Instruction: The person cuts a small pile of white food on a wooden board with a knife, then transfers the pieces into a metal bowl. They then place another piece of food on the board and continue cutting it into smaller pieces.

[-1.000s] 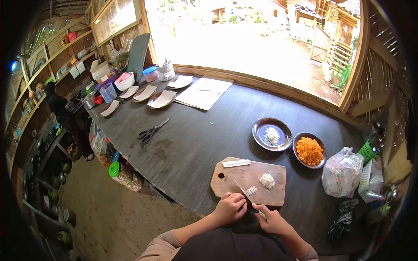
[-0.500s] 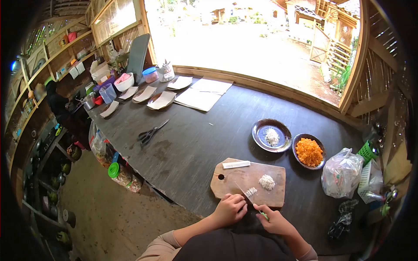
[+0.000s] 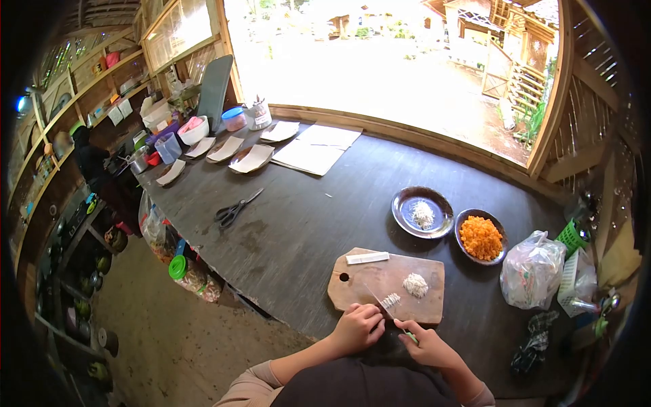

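Observation:
A wooden cutting board lies at the front of the dark table. My right hand grips a knife by its green handle, the blade slanting over the board's front part. Curled fingers of my left hand rest at the board's front edge, left of the blade; whatever they hold is hidden. Beside the blade are small white cut pieces. Farther right on the board sits a pile of fine white shreds. One white stick-shaped piece lies along the back edge.
Behind the board stand a plate with white shreds and a bowl of orange shredded food. A plastic bag is at right. Scissors and several paper-lined plates lie to the left. Another person stands at far left.
Almost nothing differs. Both hands and the knife keep nearly the same place at the board's front edge. The person at far left has shifted slightly.

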Motion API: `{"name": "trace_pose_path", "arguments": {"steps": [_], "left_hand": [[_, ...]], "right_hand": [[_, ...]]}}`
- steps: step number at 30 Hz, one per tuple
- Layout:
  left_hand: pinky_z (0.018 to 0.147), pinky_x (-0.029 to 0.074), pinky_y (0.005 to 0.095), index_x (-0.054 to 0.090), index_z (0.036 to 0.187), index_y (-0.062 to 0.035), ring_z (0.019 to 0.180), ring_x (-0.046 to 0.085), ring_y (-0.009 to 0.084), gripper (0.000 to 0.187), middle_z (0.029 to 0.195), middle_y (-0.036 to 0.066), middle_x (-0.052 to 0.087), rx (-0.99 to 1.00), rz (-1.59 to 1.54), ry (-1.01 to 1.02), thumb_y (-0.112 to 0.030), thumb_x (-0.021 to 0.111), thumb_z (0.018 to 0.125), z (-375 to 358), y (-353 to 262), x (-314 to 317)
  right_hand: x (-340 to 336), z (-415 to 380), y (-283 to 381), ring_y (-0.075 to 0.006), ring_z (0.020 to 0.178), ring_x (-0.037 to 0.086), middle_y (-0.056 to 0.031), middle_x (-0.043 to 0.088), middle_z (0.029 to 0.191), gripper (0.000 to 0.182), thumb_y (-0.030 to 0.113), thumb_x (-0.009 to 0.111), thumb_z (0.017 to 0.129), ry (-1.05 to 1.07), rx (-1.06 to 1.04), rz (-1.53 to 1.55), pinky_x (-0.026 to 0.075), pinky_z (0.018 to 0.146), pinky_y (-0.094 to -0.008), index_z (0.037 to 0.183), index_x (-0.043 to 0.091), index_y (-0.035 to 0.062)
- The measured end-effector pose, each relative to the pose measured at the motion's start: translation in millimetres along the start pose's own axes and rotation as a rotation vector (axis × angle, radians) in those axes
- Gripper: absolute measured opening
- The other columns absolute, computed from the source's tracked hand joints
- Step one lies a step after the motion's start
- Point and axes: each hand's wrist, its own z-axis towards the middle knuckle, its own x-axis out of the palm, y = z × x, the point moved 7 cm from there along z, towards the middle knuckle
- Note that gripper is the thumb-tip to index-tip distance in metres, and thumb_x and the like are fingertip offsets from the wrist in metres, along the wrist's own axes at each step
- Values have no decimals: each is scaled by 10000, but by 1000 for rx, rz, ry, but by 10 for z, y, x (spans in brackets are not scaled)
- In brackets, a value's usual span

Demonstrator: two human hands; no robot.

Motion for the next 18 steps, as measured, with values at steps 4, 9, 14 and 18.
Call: {"name": "trace_pose_path", "arguments": {"steps": [4, 9, 14, 18], "left_hand": [[824, 446, 351, 691, 860, -47, 896, 652, 213, 127, 925, 61, 666, -11, -7, 6, -170, 668, 837, 1, 0, 6], [823, 443, 348, 691, 859, -53, 894, 651, 210, 123, 928, 57, 663, 0, 11, 7, -171, 667, 839, 3, -2, -5], [823, 442, 347, 686, 854, -58, 894, 650, 206, 119, 933, 51, 659, 16, 9, -5, -174, 666, 840, 2, -9, -15], [825, 437, 346, 687, 867, -61, 898, 649, 200, 124, 941, 44, 658, -16, 12, 35, -180, 669, 839, -12, 7, 21]], "right_hand": [[72, 41, -24, -422, 746, 669, -286, 638, 774, 356, 186, 583, 968, -31, -36, -55, 517, 722, -414, 1317, 542, 130], [-24, -3, 1, -403, 731, 668, -286, 639, 782, 353, 191, 582, 970, -13, -28, -21, 513, 721, -412, 1315, 544, 127], [-75, -23, 73, -393, 722, 660, -278, 643, 800, 353, 199, 581, 971, 49, 51, 31, 510, 725, -410, 1314, 544, 127], [42, 30, -17, -384, 724, 664, -272, 643, 790, 348, 200, 582, 971, 5, 4, -14, 511, 727, -411, 1311, 547, 131]]}}
